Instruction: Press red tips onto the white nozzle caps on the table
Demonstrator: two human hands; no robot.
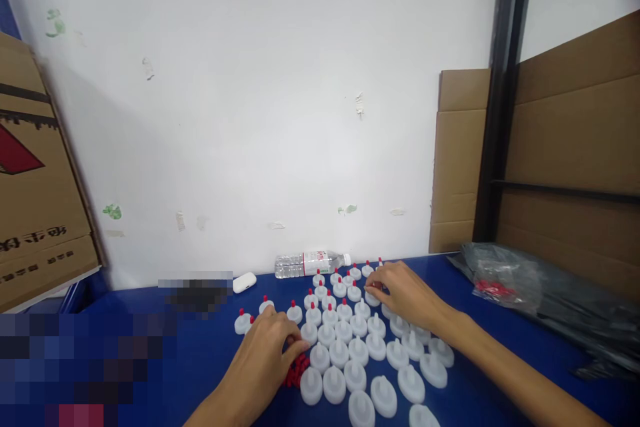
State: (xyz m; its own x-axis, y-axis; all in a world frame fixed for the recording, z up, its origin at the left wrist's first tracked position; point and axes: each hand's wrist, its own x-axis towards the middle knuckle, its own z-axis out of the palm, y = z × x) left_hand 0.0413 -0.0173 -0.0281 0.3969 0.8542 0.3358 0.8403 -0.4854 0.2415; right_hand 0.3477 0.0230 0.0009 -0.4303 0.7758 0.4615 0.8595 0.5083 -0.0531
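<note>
Many white oval caps with upright nozzles [339, 352] stand in loose rows on the blue tabletop. Those toward the back and left carry small red tips [329, 307] on their nozzles, while the nearer ones have bare nozzles. A pile of loose red tips [299, 370] lies at the left of the rows. Over that pile, my left hand [267, 347] has its thumb and fingers closed together; what is between them is hidden. My right hand [403, 293] pinches at a nozzle among the back right caps, and its fingers cover what they hold.
Against the wall lies a clear plastic bottle [305, 264], with a small white case [245, 282] to its left. A clear bag with red pieces [500, 287] rests on dark plastic sheeting [585, 327] at right. Cardboard boxes [45, 167] stand at both sides.
</note>
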